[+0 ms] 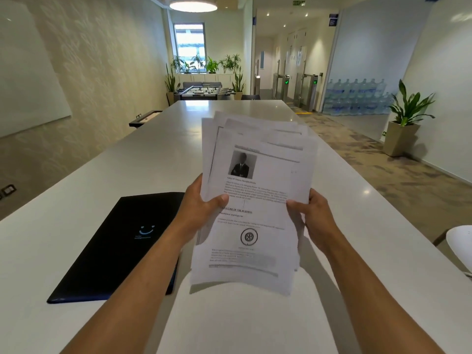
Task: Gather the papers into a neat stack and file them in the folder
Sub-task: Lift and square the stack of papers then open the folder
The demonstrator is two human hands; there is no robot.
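Observation:
I hold a loose stack of printed papers upright above the white table, top sheets fanned and uneven. The front sheet shows a photo, text and a round seal. My left hand grips the stack's left edge, thumb on the front. My right hand grips the right edge the same way. A closed dark blue folder with a light blue smile logo lies flat on the table to the left, partly under my left forearm.
The long table runs away from me toward a foosball table and potted plants. A white chair edge shows at the right. A planter stands on the carpet beyond the table's right side.

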